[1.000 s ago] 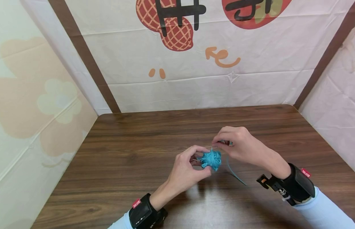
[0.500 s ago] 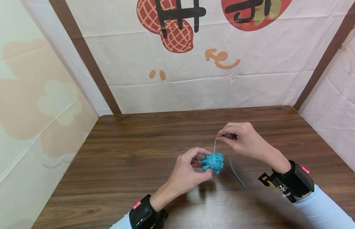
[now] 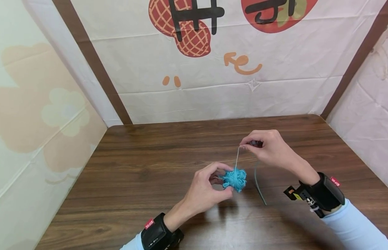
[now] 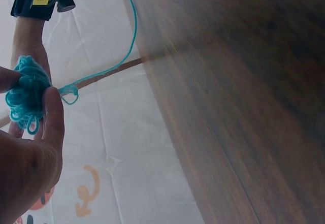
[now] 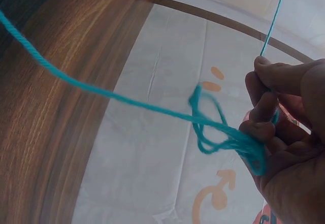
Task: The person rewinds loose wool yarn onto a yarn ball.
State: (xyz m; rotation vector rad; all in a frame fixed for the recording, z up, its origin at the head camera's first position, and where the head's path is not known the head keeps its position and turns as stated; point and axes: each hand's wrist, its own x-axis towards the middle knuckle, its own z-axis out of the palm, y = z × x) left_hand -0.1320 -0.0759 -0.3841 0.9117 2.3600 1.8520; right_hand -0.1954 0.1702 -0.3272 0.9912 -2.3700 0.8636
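Observation:
A small bundle of turquoise yarn (image 3: 235, 180) is held between the thumb and fingers of my left hand (image 3: 204, 185), above the table. Up and to the right, my right hand (image 3: 272, 147) pinches a taut strand that runs from the top of the bundle. The right wrist view shows that hand's thumb (image 5: 284, 76) and forefinger on the strand, while its other fingers curl round a few loops of yarn (image 5: 249, 150). From those loops a loose yarn tail (image 5: 127, 101) hangs down. In the left wrist view the bundle (image 4: 28, 94) shows looped ends between thumb and fingers.
Both hands work over a dark wood-grain table (image 3: 150, 149). Behind it hangs a white printed cloth (image 3: 212, 100), with more cloth at the left (image 3: 40, 114) and right sides. Each wrist carries a black camera band (image 3: 326, 192).
My right hand has risen and moved rightward, drawing the strand longer between it and the bundle. The left hand with the yarn bundle has shifted slightly right and down.

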